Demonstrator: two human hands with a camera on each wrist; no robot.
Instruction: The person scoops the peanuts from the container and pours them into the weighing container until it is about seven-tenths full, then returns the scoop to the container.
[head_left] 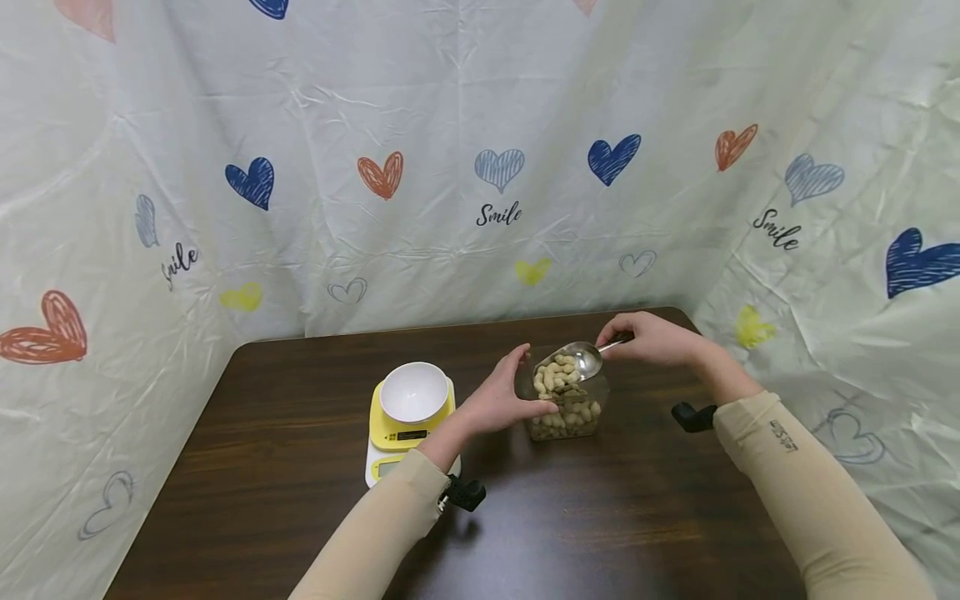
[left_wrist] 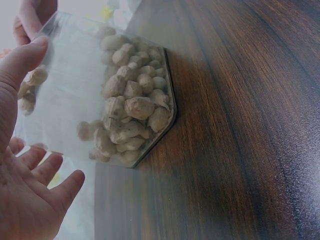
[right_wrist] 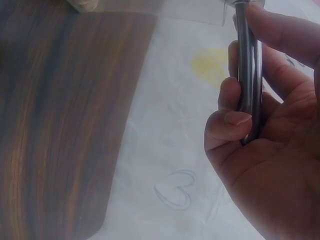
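A clear plastic container (head_left: 566, 427) holding peanuts in their shells (left_wrist: 132, 100) stands on the dark wooden table. My left hand (head_left: 501, 398) holds the container at its upper left, thumb across the front and fingertips against another side. The little finger sticks out away from the wall in the left wrist view. My right hand (head_left: 651, 337) grips a metal scoop (head_left: 588, 360) by its handle (right_wrist: 250, 75), fingers curled round it. The scoop's bowl tilts down to the left over the container's mouth, with several peanuts in it.
A yellow and white kitchen scale (head_left: 381, 437) is left of the container, bearing a white bowl (head_left: 414, 392). My left forearm passes over the scale's front right corner. A white curtain (head_left: 435, 250) with printed hearts hangs behind the table (head_left: 285, 467).
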